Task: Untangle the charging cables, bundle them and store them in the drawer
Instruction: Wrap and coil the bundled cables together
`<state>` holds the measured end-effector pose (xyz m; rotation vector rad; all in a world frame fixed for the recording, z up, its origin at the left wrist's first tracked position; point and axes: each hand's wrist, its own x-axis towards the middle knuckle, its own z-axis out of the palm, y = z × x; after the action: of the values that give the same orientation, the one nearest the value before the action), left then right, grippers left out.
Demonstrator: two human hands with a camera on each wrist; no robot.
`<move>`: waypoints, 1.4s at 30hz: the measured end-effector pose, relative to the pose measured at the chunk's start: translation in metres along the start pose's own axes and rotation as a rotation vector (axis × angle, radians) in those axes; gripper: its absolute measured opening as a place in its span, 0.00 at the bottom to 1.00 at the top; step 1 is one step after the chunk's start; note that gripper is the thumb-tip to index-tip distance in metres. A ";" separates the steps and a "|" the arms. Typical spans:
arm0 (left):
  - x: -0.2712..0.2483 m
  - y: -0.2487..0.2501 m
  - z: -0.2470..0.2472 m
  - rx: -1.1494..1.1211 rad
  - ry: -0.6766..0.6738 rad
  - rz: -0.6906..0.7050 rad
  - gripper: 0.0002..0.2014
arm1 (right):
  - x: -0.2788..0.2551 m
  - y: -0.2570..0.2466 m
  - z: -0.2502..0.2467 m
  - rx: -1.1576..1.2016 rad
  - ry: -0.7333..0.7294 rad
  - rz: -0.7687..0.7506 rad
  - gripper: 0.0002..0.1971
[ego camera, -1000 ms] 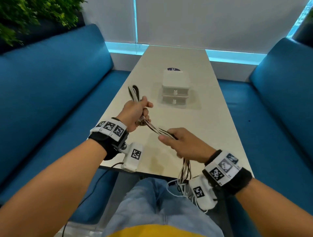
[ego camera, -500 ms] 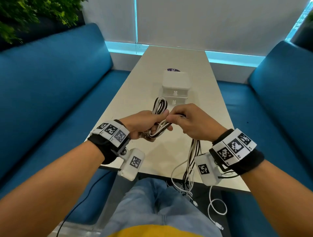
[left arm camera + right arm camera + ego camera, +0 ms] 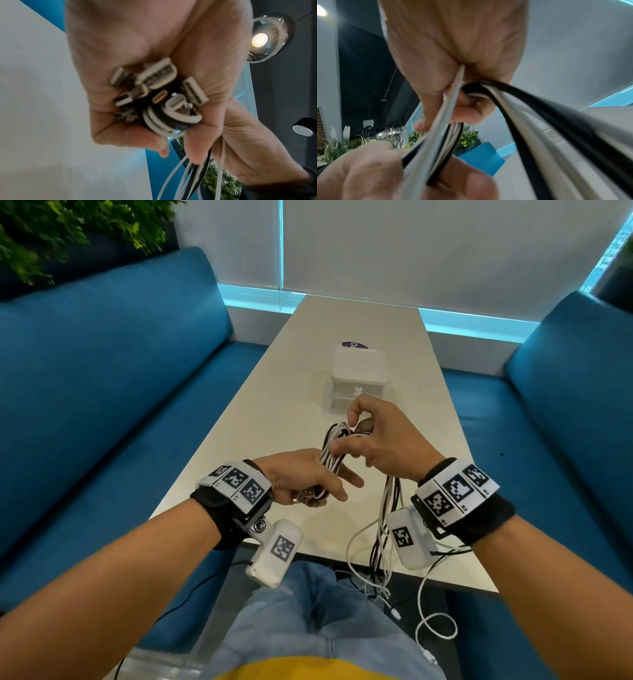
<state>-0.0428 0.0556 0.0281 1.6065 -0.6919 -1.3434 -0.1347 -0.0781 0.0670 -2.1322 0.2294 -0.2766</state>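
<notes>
The left hand (image 3: 310,481) is closed round the gathered plug ends (image 3: 159,92) of the black and white charging cables (image 3: 334,453), its fingers (image 3: 130,136) curled tight beneath them. In my judgement that fist serves as the anchor, so the connectors stay level while the rest is wound. The right hand (image 3: 380,440) sits just beyond and to the right, above the near part of the pale rectangular surface (image 3: 274,412). Its thumb and fingers (image 3: 464,115) are curled round the running strands, guiding a loop up and over the coil that stands out of the left fist. This reads as the bundling step, with several turns already laid.

The unwound lengths hang from the right hand, drop past the near edge of the surface and trail onto the floor, one loose white cable end (image 3: 435,628) curling at near right. That slack could snag on the edge as it is drawn up.

The small white two-drawer box (image 3: 358,371) stands farther along the surface, both drawers apparently closed, so storing has not begun.
</notes>
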 end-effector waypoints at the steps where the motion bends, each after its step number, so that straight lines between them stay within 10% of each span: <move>1: 0.000 -0.001 0.001 -0.008 -0.003 0.004 0.19 | 0.000 0.000 0.000 0.000 0.002 0.004 0.19; 12: -0.002 -0.006 0.008 -0.087 -0.099 -0.057 0.07 | 0.002 -0.001 -0.010 -0.212 -0.061 0.003 0.25; 20: 0.000 -0.004 0.005 -0.025 0.114 -0.080 0.18 | 0.003 0.015 -0.022 -0.379 -0.039 -0.064 0.14; 38: 0.008 0.002 0.027 0.030 0.263 0.168 0.22 | -0.013 0.017 0.020 0.229 0.106 -0.009 0.12; 42: 0.006 0.007 0.034 0.021 0.217 0.162 0.07 | -0.018 0.018 0.022 0.185 0.120 0.045 0.22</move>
<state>-0.0730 0.0379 0.0317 1.6461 -0.6888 -1.0313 -0.1467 -0.0657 0.0380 -1.9274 0.3089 -0.3848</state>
